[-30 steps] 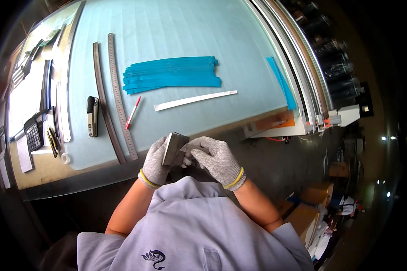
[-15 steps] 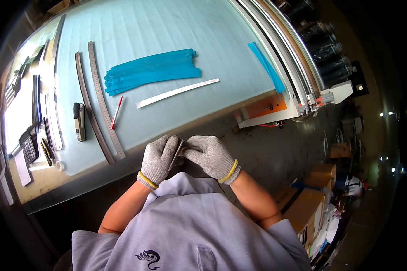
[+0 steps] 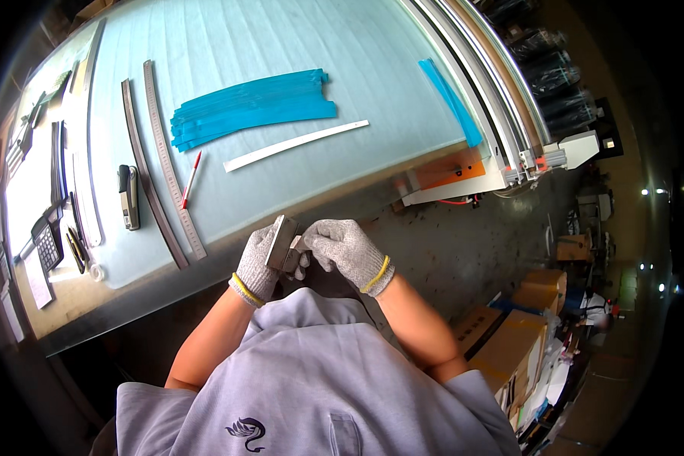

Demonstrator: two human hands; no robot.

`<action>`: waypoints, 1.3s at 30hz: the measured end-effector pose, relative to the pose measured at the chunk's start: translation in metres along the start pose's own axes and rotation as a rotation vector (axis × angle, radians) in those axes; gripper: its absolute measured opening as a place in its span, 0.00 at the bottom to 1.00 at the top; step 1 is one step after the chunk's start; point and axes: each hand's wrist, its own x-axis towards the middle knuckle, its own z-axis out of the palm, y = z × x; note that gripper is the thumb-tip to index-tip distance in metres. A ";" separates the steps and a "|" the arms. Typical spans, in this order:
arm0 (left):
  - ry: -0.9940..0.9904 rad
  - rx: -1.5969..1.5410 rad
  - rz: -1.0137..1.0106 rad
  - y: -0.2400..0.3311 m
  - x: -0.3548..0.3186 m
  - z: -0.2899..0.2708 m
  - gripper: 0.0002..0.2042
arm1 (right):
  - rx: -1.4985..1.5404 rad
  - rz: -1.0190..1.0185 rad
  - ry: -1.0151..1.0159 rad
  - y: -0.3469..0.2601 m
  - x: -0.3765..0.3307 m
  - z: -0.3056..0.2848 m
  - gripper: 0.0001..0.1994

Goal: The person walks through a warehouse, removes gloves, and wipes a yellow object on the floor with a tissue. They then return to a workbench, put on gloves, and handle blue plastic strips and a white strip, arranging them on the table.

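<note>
Your left hand (image 3: pixel 257 262) holds a small grey block (image 3: pixel 283 243) tight, just off the tabletop (image 3: pixel 296 45) edge. Your right hand (image 3: pixel 346 251) pinches its near side. The floor is right under your hands, so if your gloves slip, I think the block could drop. The long ruler (image 3: pixel 171 163) lies past your left hand.
</note>
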 end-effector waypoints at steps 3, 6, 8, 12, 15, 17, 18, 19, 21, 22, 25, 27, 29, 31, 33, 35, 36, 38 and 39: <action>0.087 0.418 0.368 -0.021 0.007 -0.007 0.11 | 0.045 -0.113 0.004 0.008 0.002 0.000 0.11; 0.017 0.213 0.050 0.000 0.001 -0.011 0.08 | 0.119 -0.114 -0.013 0.012 0.006 -0.004 0.12; 0.019 0.167 -0.010 -0.023 0.005 -0.023 0.11 | 0.110 -0.097 -0.010 0.017 0.010 -0.009 0.14; 0.385 -0.761 -0.474 -0.051 0.019 -0.037 0.17 | 0.113 -0.073 -0.017 0.017 0.014 -0.018 0.16; 0.462 0.055 -0.395 -0.051 0.038 -0.059 0.17 | 0.099 -0.053 0.042 0.024 0.020 -0.025 0.15; 0.511 0.789 -0.219 -0.066 0.052 -0.071 0.17 | 0.100 -0.028 0.056 0.026 0.026 -0.027 0.14; 0.512 1.153 -0.118 -0.078 0.058 -0.078 0.17 | 0.100 -0.015 0.068 0.027 0.028 -0.028 0.14; 0.464 1.192 -0.131 -0.086 0.062 -0.086 0.17 | 0.046 -0.002 0.078 0.025 0.030 -0.027 0.13; 0.363 1.265 -0.157 -0.097 0.068 -0.101 0.18 | -0.064 0.022 0.103 0.021 0.034 -0.024 0.12; 0.472 1.145 -0.073 -0.084 0.068 -0.100 0.18 | -0.035 -0.010 0.138 0.025 0.034 -0.025 0.10; 0.641 0.986 -0.179 -0.058 0.068 -0.111 0.22 | -0.059 0.033 0.204 0.028 0.038 -0.029 0.09; 0.708 0.701 -0.092 -0.063 0.066 -0.123 0.22 | -0.050 0.014 0.196 0.027 0.044 -0.029 0.10; 0.612 0.142 -0.159 -0.070 0.057 -0.128 0.22 | -0.002 -0.022 0.190 0.026 0.049 -0.025 0.11; 0.457 -0.262 -0.241 -0.059 0.048 -0.113 0.21 | 0.069 -0.012 0.137 0.019 0.053 -0.019 0.11; 0.110 0.203 -0.022 -0.053 0.036 -0.085 0.11 | 0.081 -0.004 0.101 0.010 0.055 -0.013 0.11; 0.059 0.644 0.270 -0.040 0.032 -0.054 0.14 | 0.032 0.002 0.072 0.002 0.057 -0.010 0.11; 0.071 0.535 0.236 -0.039 0.032 -0.039 0.15 | -0.031 0.023 0.034 0.000 0.058 -0.011 0.09; 0.044 0.245 0.051 -0.030 0.030 -0.026 0.14 | -0.002 0.007 0.007 -0.007 0.057 -0.012 0.09; 0.059 0.189 0.028 -0.026 0.031 -0.023 0.13 | 0.012 -0.003 -0.005 -0.010 0.056 -0.013 0.09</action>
